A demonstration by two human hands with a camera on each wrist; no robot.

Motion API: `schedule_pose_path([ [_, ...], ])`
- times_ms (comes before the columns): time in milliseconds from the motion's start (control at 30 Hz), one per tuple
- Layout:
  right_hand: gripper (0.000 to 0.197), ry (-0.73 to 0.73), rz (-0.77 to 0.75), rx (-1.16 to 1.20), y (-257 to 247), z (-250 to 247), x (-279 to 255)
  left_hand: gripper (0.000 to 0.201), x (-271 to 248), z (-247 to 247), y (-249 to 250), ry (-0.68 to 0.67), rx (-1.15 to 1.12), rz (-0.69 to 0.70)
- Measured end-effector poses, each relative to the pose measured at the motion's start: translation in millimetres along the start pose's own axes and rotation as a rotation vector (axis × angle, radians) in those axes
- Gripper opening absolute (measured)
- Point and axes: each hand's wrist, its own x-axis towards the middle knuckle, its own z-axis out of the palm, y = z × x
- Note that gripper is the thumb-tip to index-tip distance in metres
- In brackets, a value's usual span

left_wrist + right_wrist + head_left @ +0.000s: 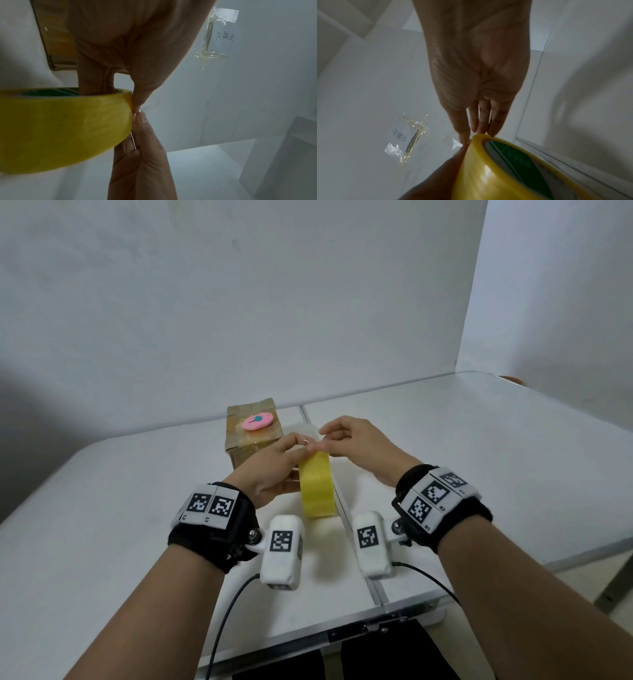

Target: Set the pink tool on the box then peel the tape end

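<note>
A thick roll of glossy yellow tape [317,487] is held upright on its edge at the centre of the head view, above the smooth white table [479,457]. The roll is gripped by the left hand [270,470]: in the left wrist view fingers [96,81] are hooked through the green-printed core while the thumb is pressed against the outer band. The top of the roll is met by the right hand [356,446], whose thumb and forefinger are pinched together at the rim, where a thin translucent edge of tape can be made out; the remaining fingers [494,119] are held straight, their tips touching the roll's rim. Just behind the left hand, left of centre, a brown cardboard box [253,436] with shiny taped seams is seen, and a flat pink oval object [257,421] with a blue dot is laid on its top. In the lower left of the right wrist view, crinkled clear tape [412,136] is stuck over a small handwritten label.
</note>
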Motion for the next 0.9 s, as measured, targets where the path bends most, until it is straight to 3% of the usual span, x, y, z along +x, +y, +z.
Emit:
schedule_pose_path([
  [133,0.007,0.076,-0.066,0.085,-2,2,-1,0.018,0,-4,1,0.113,0.236,0.103],
  [233,0.001,0.055,-0.062,0.110,-5,4,-3,0.004,-1,-6,6,0.203,0.413,0.250],
  [367,0.012,0.078,-0.056,0.122,-8,6,-4,0.008,0,-4,5,0.226,0.321,0.303],
  [733,0.006,0.147,-0.051,0.133,-3,14,-4,0.011,6,-5,-1,0.315,0.188,0.344],
  [900,0.015,0.155,-0.033,0.184,-4,12,-7,0.011,7,-7,-1,0.330,0.147,0.313],
])
